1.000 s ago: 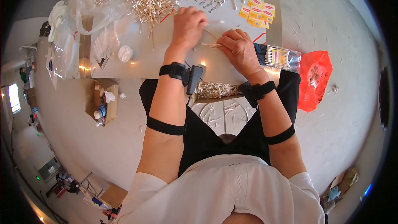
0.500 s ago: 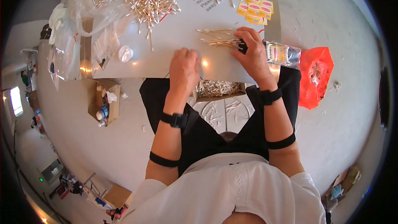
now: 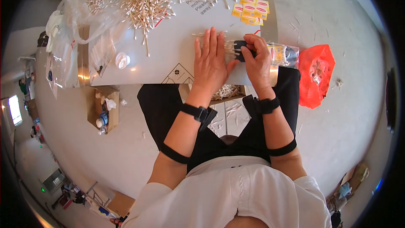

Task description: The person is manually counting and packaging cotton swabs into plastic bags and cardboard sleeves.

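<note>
My left hand (image 3: 212, 59) is laid out flat with its fingers stretched, over the ends of some cotton swabs (image 3: 230, 47) on the grey tabletop. Its thumb points toward a small black block-like piece (image 3: 239, 51). My right hand (image 3: 260, 59) closes its thumb and fingers on that black piece, and swabs stick out of its left side. Just right of this hand lies a clear plastic pouch (image 3: 291, 57) with a row of swabs and a yellow label in it. What the left palm covers is hidden.
A big heap of loose swabs (image 3: 152, 0) covers the far left. Yellow cards (image 3: 255, 9) lie at the far right, a round white tub (image 3: 122, 60) at left. Below are an open box of swabs (image 3: 228, 93), a cardboard box (image 3: 95, 109) and a red bag (image 3: 318, 71).
My left hand has moved right and forward, from loosely curled to stretched flat over the swabs. My right hand keeps hold of the black piece. The whole view has shifted slightly.
</note>
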Tool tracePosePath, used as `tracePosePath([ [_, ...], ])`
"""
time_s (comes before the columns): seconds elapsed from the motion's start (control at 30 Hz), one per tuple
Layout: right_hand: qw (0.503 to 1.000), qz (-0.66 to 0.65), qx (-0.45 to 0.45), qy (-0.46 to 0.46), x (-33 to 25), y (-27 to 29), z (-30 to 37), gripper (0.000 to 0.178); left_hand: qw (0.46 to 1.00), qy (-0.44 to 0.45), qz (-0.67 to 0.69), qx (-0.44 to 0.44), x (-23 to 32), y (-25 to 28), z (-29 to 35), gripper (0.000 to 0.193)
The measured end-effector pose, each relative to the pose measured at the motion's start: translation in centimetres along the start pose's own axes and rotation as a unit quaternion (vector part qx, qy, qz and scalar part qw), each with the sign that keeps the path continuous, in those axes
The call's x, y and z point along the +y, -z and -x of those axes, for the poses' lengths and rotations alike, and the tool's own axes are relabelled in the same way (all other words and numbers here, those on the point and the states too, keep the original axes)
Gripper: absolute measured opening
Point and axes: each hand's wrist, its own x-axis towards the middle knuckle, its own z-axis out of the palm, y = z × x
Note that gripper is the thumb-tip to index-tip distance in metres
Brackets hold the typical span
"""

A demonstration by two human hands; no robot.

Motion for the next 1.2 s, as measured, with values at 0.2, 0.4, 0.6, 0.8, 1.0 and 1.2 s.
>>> tracePosePath([
  [0.2,0.993,-0.105,0.038,0.023,0.1,-1.1,1.1,0.022,0.998,0.041,-0.013,-0.039,1.6,-0.3,2.2,0.087],
  [0.4,0.97,-0.237,0.043,-0.044,-0.9,-1.9,1.7,0.027,0.997,0.048,-0.05,0.03,0.8,-1.0,-1.0,0.087],
  [0.6,0.978,-0.198,0.054,-0.035,0.5,-1.5,1.5,0.025,0.999,0.046,-0.018,0.023,0.5,-0.5,-0.2,0.083],
  [0.8,0.975,-0.211,0.066,-0.027,0.5,-1.9,1.5,0.026,0.991,-0.016,0.034,0.128,-4.8,-0.1,-4.0,0.059],
  [1.0,0.979,-0.196,0.049,-0.03,1.1,-1.6,1.3,0.032,0.994,-0.068,0.057,0.071,-4.7,0.1,-4.9,0.034],
  [1.2,0.975,-0.218,0.038,-0.026,0.3,-1.8,0.8,0.04,0.998,-0.023,0.024,0.052,-1.4,0.6,0.0,0.056],
])
